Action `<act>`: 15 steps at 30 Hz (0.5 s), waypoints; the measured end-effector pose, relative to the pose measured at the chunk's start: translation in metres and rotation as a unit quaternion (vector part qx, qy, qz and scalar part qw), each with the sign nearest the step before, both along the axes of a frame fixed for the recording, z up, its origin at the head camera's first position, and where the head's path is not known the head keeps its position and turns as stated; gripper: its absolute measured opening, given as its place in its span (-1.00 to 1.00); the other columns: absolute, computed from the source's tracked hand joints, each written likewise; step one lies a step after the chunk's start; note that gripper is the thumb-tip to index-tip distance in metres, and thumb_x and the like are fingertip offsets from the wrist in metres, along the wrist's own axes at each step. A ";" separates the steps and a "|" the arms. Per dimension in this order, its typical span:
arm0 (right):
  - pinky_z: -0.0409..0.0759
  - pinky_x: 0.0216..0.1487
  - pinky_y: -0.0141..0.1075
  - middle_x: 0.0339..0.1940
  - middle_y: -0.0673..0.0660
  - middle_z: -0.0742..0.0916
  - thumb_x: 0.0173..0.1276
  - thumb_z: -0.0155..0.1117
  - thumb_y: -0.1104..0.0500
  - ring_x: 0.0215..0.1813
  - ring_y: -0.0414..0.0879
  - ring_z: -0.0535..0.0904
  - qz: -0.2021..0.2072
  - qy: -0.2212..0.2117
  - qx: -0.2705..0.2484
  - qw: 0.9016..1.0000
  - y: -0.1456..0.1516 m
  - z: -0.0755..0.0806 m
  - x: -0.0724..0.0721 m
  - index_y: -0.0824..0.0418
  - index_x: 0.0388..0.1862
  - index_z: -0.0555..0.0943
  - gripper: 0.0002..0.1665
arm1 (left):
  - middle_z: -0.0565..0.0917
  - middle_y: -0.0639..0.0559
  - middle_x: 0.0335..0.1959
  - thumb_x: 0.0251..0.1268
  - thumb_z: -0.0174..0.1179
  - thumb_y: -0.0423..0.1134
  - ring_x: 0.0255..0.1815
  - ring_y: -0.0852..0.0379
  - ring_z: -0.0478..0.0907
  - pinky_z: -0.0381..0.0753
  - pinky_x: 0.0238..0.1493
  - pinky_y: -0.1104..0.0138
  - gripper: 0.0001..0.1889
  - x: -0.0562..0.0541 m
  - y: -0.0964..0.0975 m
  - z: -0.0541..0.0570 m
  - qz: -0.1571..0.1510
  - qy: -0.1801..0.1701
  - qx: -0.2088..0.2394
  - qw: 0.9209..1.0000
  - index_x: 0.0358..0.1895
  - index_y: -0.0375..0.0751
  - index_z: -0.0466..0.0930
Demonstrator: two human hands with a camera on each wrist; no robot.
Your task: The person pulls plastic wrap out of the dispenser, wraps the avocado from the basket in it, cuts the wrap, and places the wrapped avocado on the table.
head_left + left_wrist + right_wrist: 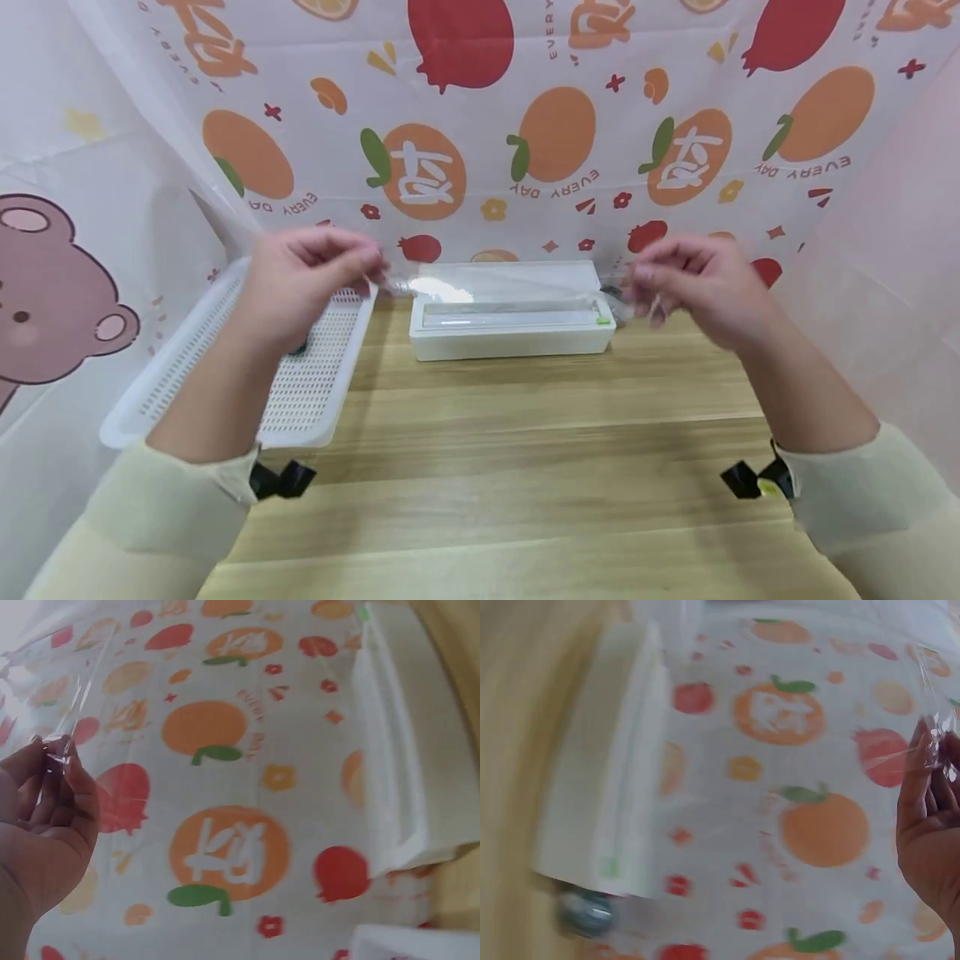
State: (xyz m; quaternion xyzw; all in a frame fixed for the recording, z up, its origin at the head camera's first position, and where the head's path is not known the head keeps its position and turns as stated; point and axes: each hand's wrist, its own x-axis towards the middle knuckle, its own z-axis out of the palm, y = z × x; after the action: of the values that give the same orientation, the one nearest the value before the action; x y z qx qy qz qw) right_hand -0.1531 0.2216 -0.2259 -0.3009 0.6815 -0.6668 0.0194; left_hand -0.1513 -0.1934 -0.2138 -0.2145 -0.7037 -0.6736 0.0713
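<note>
A sheet of clear cling film [442,289] stretches between my two hands, with light glaring off it. My left hand [300,283] pinches its left end, the gathered film showing at the fingertips in the left wrist view. At the other end my right hand [697,287] pinches a crumpled corner between thumb and fingers. Behind and below the film, a long white cling film dispenser [517,344] stands on the table, its lid raised at the back. A small green piece [602,320] sits at the right end of its front edge. Both hands are held up away from the dispenser.
A white perforated basket [330,429] lies at the left, partly covered by my left forearm, with a dark item [300,347] inside. Beside the dispenser's right end is a dark, glassy round object [586,911]. A fruit-printed sheet [487,200] hangs behind the wooden table [525,467].
</note>
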 end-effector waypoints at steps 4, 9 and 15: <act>0.67 -0.54 -0.18 -0.35 0.25 0.74 0.40 0.21 0.37 -0.44 0.05 0.68 0.039 -0.072 0.127 0.989 0.001 -0.050 0.015 0.35 -0.16 0.62 -0.91 | 0.76 -0.05 -0.35 0.29 0.31 -0.33 -0.39 0.06 0.67 0.69 -0.38 0.32 -0.87 0.017 0.003 -0.050 -0.024 -0.072 -0.081 0.994 -0.18 -0.33 0.71; 0.64 -0.58 -0.22 -0.37 0.25 0.72 0.42 0.24 0.23 -0.47 -0.01 0.63 0.121 -0.141 0.210 0.960 -0.005 -0.109 0.039 0.33 -0.16 0.62 -0.84 | 0.75 -0.09 -0.36 0.30 0.30 -0.27 -0.41 0.05 0.66 0.69 -0.40 0.25 -0.86 0.038 0.008 -0.106 -0.096 -0.140 -0.159 0.972 -0.20 -0.27 0.72; 0.57 -0.56 -0.43 -0.48 0.17 0.70 0.41 0.25 0.20 -0.49 -0.24 0.58 0.173 -0.205 0.214 0.939 -0.007 -0.155 0.056 0.30 -0.22 0.63 -0.85 | 0.71 -0.22 -0.42 0.30 0.28 -0.26 -0.52 0.11 0.61 0.65 -0.51 0.27 -0.85 0.060 0.005 -0.153 -0.174 -0.164 -0.187 0.953 -0.23 -0.30 0.71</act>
State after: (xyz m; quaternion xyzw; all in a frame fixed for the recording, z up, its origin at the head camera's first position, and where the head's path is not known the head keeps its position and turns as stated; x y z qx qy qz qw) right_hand -0.0967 0.2148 -0.3804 -0.2598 0.7269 -0.5387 0.3374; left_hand -0.0917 -0.1881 -0.3669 -0.2299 -0.7707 -0.5581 -0.2042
